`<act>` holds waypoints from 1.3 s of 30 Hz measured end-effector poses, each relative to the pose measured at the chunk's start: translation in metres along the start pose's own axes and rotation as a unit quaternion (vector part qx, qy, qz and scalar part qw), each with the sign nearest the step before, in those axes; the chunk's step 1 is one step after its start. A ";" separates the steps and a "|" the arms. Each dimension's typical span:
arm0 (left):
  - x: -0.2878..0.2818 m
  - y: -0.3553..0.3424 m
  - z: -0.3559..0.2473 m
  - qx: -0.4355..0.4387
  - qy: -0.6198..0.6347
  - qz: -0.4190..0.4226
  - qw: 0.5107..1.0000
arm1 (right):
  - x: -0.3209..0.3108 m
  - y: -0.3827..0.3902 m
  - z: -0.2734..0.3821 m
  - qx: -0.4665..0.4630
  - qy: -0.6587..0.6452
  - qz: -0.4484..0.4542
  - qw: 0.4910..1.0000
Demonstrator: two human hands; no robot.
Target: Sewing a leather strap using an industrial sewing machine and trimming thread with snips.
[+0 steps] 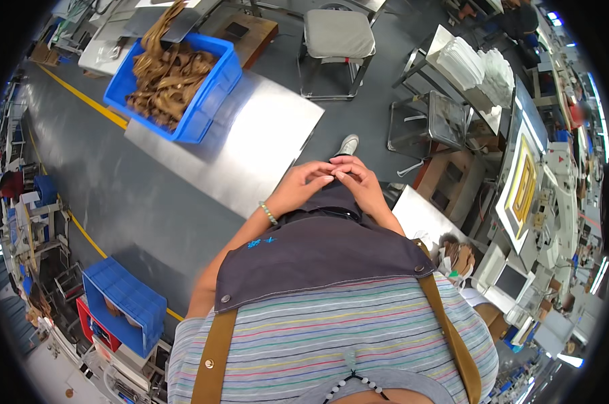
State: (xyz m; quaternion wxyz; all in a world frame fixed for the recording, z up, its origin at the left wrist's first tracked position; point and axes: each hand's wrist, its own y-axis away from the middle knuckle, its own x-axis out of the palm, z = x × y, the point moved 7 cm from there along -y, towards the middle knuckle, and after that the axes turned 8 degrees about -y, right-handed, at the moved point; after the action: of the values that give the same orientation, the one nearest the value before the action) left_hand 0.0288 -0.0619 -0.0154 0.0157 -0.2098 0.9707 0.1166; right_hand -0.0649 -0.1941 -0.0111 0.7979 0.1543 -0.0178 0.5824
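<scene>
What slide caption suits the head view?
Bare left hand and right hand together before dark fabric apron; blue plastic bin holding brown strips.

— Nearest, centre?
— Left hand (302, 186) and right hand (364, 186), together in front of apron (325, 252); metal table (244, 151) to the left; shoe (347, 145) ahead, on floor (136, 195).
— On the table?
— Bin (218, 101), at the far left end. In it: heaped strips (170, 84), some leading up past the far rim.
— Beyond the table?
— Stool (338, 34), ahead of the hands.
— Right side?
— Second stool (446, 124), beside workbench (486, 119). On the bench: stacked sheets (460, 62). Farther right: framed panel (522, 178).
— Left, nearer the body?
— Crate (150, 313), beside floor line (89, 237).
</scene>
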 end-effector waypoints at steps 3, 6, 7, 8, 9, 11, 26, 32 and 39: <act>0.010 -0.083 0.002 -0.009 0.100 0.006 0.995 | -0.059 -0.047 0.005 0.007 -0.006 -0.005 1.000; 0.008 -0.182 -0.014 -0.014 0.129 0.015 0.991 | -0.123 -0.111 0.024 0.030 -0.077 0.012 0.997; 0.005 -0.211 -0.019 -0.037 0.132 0.008 0.991 | -0.143 -0.133 0.032 0.038 -0.078 0.008 0.996; 0.004 -0.235 -0.024 -0.063 0.133 -0.004 0.989 | -0.162 -0.150 0.042 0.035 -0.074 0.010 0.997; 0.005 -0.260 -0.032 -0.068 0.141 0.002 0.988 | -0.182 -0.166 0.054 0.033 -0.067 0.013 0.997; 0.000 -0.307 -0.046 -0.072 0.138 -0.007 0.988 | -0.216 -0.201 0.073 0.038 -0.038 0.037 0.998; -0.184 -0.396 -0.058 -0.065 -0.301 -0.284 0.908 | -0.529 -0.261 -0.127 0.272 -0.034 -0.178 0.945; -0.347 -0.462 -0.080 -0.069 -0.554 -0.336 0.759 | -0.549 -0.280 -0.156 0.276 0.045 -0.099 0.955; -0.506 -0.533 -0.093 0.031 -0.673 -0.301 0.675 | -0.446 -0.459 -0.123 0.282 0.144 -0.082 0.945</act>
State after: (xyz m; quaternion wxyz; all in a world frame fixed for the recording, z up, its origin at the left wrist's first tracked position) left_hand 0.7104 -0.3514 -0.0024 0.7052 -0.3545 0.5854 0.1851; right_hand 0.2026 -0.6991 -0.3243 0.7605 0.2885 0.2752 0.5125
